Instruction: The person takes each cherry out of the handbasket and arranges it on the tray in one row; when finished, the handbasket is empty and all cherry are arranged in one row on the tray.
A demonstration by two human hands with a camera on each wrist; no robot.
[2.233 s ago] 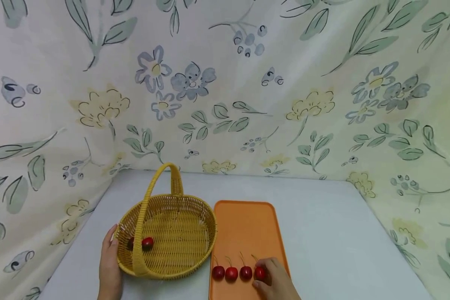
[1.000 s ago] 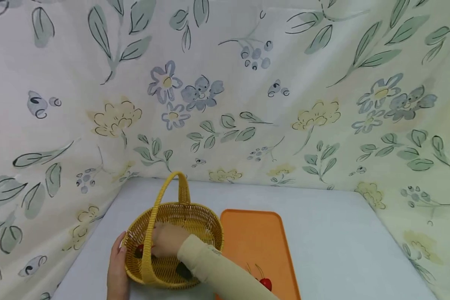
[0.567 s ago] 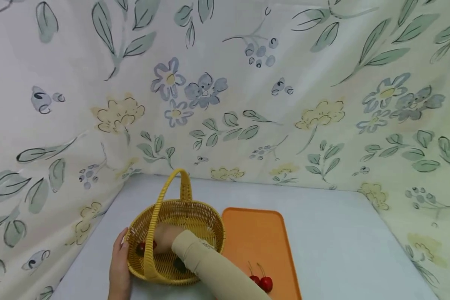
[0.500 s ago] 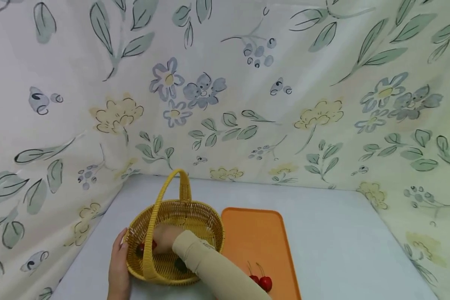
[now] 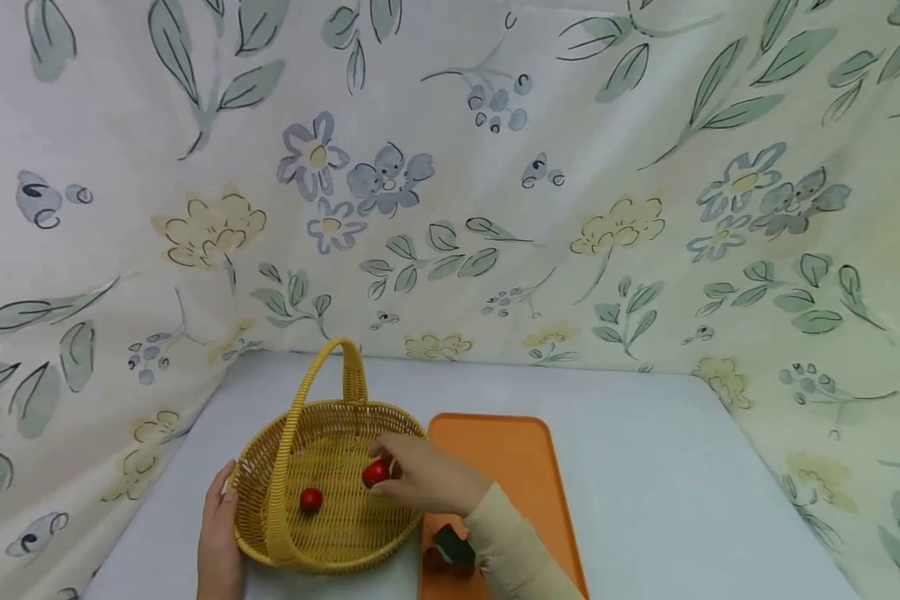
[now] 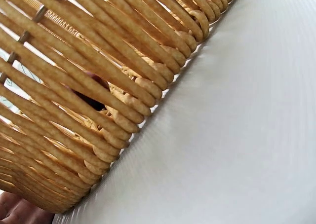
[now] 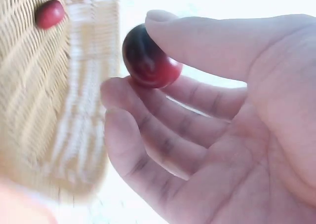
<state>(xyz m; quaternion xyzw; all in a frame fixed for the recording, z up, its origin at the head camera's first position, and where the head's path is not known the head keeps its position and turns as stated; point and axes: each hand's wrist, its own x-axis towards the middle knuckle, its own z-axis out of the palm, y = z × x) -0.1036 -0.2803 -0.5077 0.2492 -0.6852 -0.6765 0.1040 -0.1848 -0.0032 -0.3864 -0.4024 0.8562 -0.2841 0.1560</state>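
Note:
A yellow woven basket point(image 5: 345, 533) with a tall arched handle point(image 5: 291, 442) stands on the left of the table. My left hand point(image 5: 219, 533) rests against its outer left wall, fingers fairly straight. Over the basket's right side, my right hand point(image 5: 435, 477) pinches a dark red cherry point(image 5: 376, 473) between thumb and fingers. The right wrist view shows this cherry point(image 7: 150, 61) at the fingertips. Another cherry point(image 5: 311, 501) lies on the basket floor, left of centre. Through the weave in the left wrist view, a dark red patch point(image 6: 91, 98) shows.
An orange tray point(image 5: 487, 450) lies right beside the basket. On its near part, dim red cherries point(image 5: 435, 560) are mostly hidden by the dark wrist camera point(image 5: 453, 546) and sleeve point(image 5: 521, 546). White tabletop point(image 5: 637, 483) extends to the right. Floral cloth point(image 5: 450, 183) hangs behind.
My right hand went from the tray into the basket's left side, then moved right and now holds a cherry over the right side. My left hand stays at the basket wall.

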